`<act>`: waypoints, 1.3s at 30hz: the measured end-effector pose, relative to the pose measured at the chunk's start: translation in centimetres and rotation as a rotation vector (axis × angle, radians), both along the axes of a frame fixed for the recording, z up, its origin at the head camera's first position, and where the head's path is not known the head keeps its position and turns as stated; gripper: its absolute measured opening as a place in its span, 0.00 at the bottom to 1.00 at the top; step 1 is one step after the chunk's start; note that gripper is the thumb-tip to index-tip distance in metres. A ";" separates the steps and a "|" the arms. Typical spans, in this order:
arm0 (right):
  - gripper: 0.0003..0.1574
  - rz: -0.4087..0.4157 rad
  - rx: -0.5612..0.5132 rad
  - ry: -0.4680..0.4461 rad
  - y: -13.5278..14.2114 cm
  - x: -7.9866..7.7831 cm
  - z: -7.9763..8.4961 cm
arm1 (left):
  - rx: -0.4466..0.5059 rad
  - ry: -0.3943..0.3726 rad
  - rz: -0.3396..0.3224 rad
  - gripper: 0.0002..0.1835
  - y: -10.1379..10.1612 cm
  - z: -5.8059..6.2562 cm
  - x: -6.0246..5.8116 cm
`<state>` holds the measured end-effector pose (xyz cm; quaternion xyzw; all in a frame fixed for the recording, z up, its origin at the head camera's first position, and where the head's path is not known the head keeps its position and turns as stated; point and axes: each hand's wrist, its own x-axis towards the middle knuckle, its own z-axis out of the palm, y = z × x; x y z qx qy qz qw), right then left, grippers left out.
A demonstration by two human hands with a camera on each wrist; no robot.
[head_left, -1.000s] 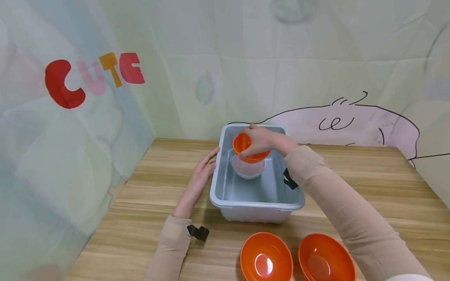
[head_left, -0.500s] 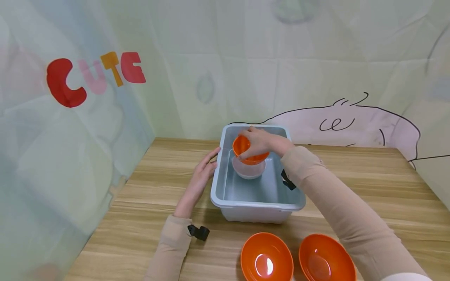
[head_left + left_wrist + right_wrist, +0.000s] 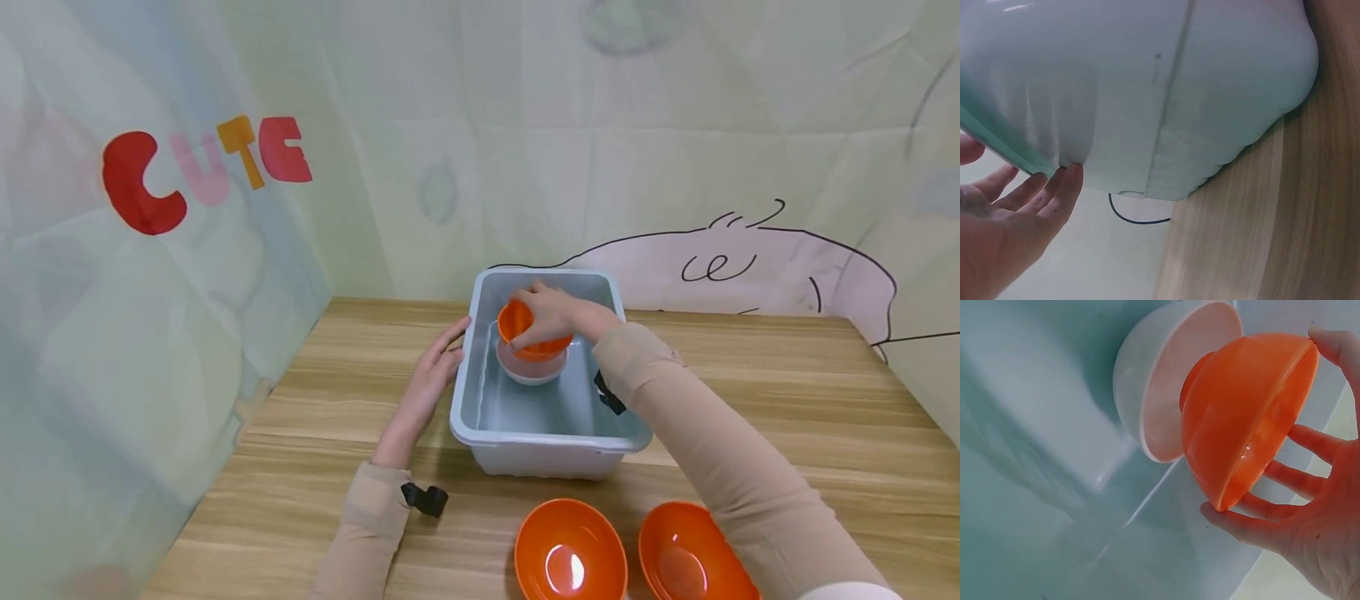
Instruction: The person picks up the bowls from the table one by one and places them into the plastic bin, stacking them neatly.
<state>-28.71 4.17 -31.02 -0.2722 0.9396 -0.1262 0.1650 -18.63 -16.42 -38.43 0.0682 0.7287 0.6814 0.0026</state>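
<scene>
My right hand grips an orange bowl by its rim inside the light blue-grey basin. Thumb and fingers spread across the rim in the right wrist view. The tilted orange bowl has its base partly inside a white bowl, which sits on the basin floor; whether the two bowls touch, I cannot tell. My left hand rests its extended fingertips against the basin's left outer side, just below the rim.
Two more orange bowls, one in front of the basin and one to its right, stand on the wooden table. The right forearm passes over the right-hand one. A printed fabric backdrop rises behind and at the left.
My right hand has lowered the orange bowl slightly, further into the white bowl. The left hand stays at the basin's side.
</scene>
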 end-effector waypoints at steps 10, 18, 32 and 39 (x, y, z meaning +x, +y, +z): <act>0.50 -0.007 0.004 -0.001 -0.1 0.0 -0.9 | 0.001 0.000 0.001 0.27 0.0 0.0 0.1; 0.50 -0.001 0.015 -0.008 -0.2 0.1 -1.3 | 0.023 0.011 -0.005 0.27 0.0 -0.1 0.0; 0.53 -0.009 0.035 0.002 -0.3 0.5 -1.8 | 0.015 0.008 -0.001 0.26 0.1 0.0 0.2; 0.53 -0.014 0.055 -0.005 -0.4 0.2 -2.1 | 0.012 0.007 -0.004 0.26 0.0 -0.1 0.1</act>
